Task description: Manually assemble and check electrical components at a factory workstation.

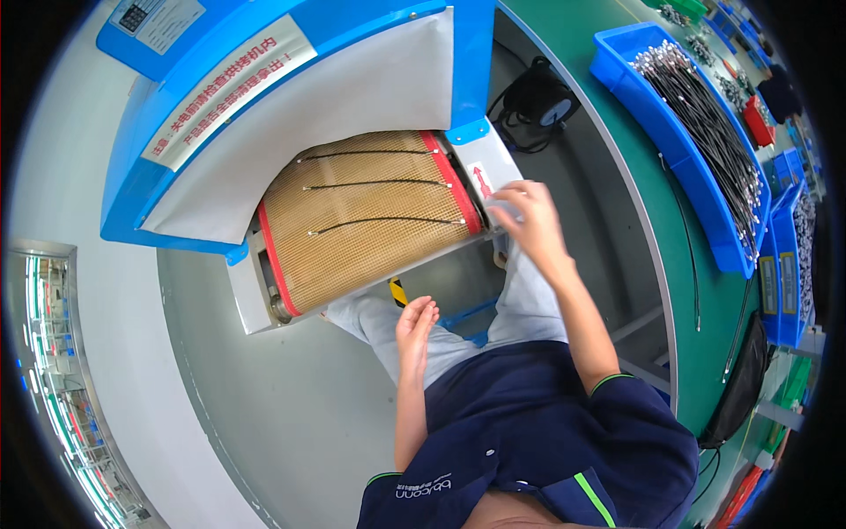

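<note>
A tan mesh conveyor belt point(352, 238) with red side strips runs out of a blue machine with a grey curtain point(335, 97). Three thin black cables point(379, 185) with metal ends lie across the belt, one behind another. My right hand point(526, 216) rests at the belt's right edge on the grey metal side plate, fingers spread, next to the nearest cable's end; nothing shows in it. My left hand point(414, 322) hovers over my lap below the belt's front end, fingers loosely curled and apart, holding nothing.
A green workbench point(652, 203) curves along my right, carrying a long blue bin point(696, 132) full of black cables. Smaller blue bins point(780, 282) stand further right. A black fan-like device point(538, 101) sits behind the machine. One loose cable point(692, 264) lies on the bench. Grey floor lies to the left.
</note>
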### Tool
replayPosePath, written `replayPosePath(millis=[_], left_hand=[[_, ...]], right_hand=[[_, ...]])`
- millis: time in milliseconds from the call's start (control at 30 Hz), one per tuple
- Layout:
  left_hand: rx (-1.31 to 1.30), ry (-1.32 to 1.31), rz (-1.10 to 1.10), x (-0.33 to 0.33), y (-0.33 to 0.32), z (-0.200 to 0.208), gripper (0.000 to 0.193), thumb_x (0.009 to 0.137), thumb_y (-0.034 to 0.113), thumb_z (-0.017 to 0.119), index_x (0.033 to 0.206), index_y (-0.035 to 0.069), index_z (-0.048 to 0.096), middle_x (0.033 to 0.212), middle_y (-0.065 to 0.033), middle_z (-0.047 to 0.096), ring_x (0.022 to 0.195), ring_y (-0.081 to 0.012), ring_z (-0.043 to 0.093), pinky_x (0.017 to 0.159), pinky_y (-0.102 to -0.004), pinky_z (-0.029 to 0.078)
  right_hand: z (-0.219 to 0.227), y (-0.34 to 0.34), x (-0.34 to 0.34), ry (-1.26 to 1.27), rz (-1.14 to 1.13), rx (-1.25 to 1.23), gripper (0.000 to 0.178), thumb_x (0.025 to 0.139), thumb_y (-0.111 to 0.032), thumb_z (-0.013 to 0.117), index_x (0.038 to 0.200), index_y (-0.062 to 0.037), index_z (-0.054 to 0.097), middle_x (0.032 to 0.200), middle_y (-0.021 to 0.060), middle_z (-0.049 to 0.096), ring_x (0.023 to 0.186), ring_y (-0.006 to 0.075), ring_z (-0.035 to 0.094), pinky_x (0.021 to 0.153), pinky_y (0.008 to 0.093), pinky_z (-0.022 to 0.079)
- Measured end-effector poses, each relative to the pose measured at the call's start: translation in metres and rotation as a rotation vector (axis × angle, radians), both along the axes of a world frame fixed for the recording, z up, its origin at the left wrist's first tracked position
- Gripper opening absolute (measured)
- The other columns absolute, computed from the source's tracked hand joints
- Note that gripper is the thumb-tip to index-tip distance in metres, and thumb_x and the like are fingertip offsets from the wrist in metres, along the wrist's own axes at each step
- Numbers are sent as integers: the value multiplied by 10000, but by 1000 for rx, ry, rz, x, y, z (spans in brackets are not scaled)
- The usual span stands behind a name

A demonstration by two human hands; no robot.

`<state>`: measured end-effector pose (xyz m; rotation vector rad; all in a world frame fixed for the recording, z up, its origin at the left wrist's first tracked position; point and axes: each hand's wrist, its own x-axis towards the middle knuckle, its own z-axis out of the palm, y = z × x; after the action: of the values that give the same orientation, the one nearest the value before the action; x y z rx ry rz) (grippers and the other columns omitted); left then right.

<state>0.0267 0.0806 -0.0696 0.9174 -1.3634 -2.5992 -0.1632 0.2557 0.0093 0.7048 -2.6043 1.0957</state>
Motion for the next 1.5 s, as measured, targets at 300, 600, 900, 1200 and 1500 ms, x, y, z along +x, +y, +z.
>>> replayPosePath(millis=[300, 600, 900, 1200, 1500], left_hand=[[-71, -18, -140, -5, 7, -9, 225, 876, 74, 578, 1089, 4, 555, 997, -68, 599, 902, -118, 583, 811, -246, 481], [-154, -12, -208, -4, 9, -4, 194, 889, 71, 555, 1072, 7, 562, 969, -56, 599, 881, -105, 572, 792, -234, 467], [-934, 156, -110, -21, 24, 39, 252, 905, 69, 508, 1148, 2, 501, 1079, -87, 552, 1013, -178, 530, 907, -304, 422], [-1345, 119, -471, -15, -3, 49, 126, 869, 77, 544, 986, 40, 570, 914, -130, 551, 839, -321, 563, 698, -383, 448], [-1204, 175, -442, -7, -6, 55, 117, 847, 88, 583, 938, 17, 598, 845, -129, 565, 754, -297, 575, 664, -351, 447]], right_hand=[[70, 171, 37, 47, -844, 356, 354, 755, -159, 692, 1070, -57, 566, 1006, 169, 544, 943, 331, 512, 835, 394, 421], [60, 202, 53, -104, -980, 598, 181, 871, -171, 555, 924, 1, 534, 932, 185, 542, 884, 357, 500, 779, 424, 418], [60, 88, 65, -218, -49, 138, 100, 799, -68, 589, 893, -40, 568, 840, 123, 602, 780, 290, 608, 678, 335, 484], [30, 55, 63, -262, 348, 70, 125, 765, -97, 630, 879, -50, 609, 747, 86, 579, 718, 267, 597, 627, 358, 483], [29, 73, 52, -337, 326, 206, 182, 690, -87, 676, 868, -64, 648, 765, 101, 615, 743, 275, 602, 674, 367, 483]])
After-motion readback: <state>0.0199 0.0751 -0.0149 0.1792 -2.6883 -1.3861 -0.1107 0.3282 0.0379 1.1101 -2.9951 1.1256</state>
